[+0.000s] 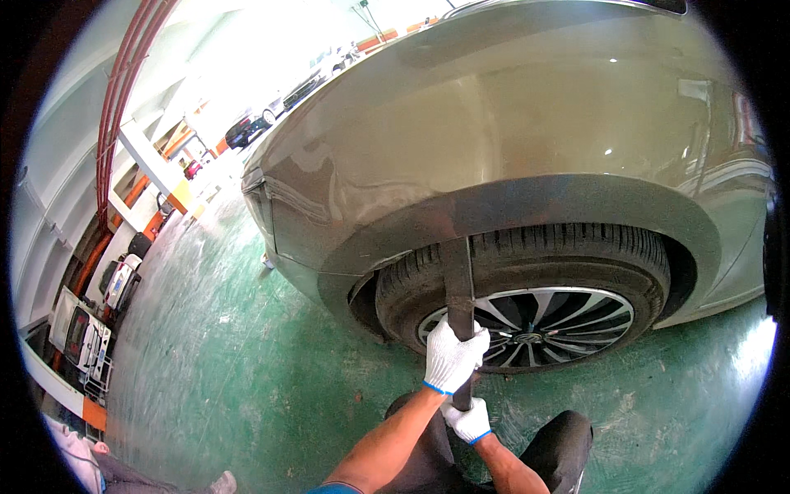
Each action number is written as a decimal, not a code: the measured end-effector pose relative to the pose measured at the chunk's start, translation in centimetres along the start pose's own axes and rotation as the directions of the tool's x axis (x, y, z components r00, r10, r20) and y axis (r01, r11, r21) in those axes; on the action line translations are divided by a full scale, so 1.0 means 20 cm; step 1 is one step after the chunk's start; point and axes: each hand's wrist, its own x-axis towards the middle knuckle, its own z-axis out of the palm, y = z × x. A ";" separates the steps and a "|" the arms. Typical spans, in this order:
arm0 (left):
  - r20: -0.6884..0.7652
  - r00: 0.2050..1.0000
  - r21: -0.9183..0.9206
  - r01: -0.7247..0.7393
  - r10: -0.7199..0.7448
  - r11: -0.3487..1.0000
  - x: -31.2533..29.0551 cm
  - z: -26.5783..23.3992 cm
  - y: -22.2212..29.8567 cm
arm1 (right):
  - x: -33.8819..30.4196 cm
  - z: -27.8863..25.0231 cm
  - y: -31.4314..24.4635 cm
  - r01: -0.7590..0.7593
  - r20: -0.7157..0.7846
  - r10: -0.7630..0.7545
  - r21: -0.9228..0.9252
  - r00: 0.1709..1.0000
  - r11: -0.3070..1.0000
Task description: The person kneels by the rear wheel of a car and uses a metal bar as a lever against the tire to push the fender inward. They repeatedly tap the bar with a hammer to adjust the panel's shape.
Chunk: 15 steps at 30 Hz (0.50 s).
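Note:
My left hand, in a white knit glove with a blue cuff, is closed round the middle of a long dark flat bar. Below it, my right hand, gloved the same way, grips the bar's lower end. Standing nearly upright in front of the tire, the bar reaches up to the dark wheel arch trim of a beige car. Its top end meets the arch edge; whether it goes in behind the trim I cannot tell. The fender above looks wavy and creased toward the front corner.
A black and silver alloy wheel is right beyond my hands. My knees are bent on either side over the green floor. At the lower left, another person's leg shows. Several vehicles and a white pillar stand farther off.

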 end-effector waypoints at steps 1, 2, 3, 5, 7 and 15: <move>0.004 1.000 0.008 -0.014 0.014 1.000 0.01 0.00 -0.01 | 0.03 0.02 0.05 -0.008 -0.014 0.007 -0.018 1.000 1.000; 0.008 1.000 0.001 -0.015 0.015 1.000 0.01 -0.01 -0.01 | 0.05 0.06 0.05 0.098 -0.076 -0.099 -0.014 0.992 0.995; 0.013 1.000 -0.006 -0.015 0.015 1.000 0.01 -0.01 -0.01 | 0.03 0.06 0.05 0.071 -0.060 -0.070 0.020 0.996 0.997; -0.005 1.000 -0.010 0.002 -0.002 1.000 0.01 -0.01 -0.01 | -0.01 0.04 0.02 0.019 -0.031 -0.016 0.088 0.999 0.996; -0.049 0.998 -0.006 0.036 -0.036 0.999 -0.01 0.01 0.00 | -0.03 0.03 0.04 -0.014 0.023 0.012 0.085 1.000 0.996; -0.070 0.997 -0.086 0.027 -0.033 0.996 -0.07 0.08 0.02 | -0.20 -0.12 -0.15 -0.170 0.108 0.152 0.192 0.983 0.966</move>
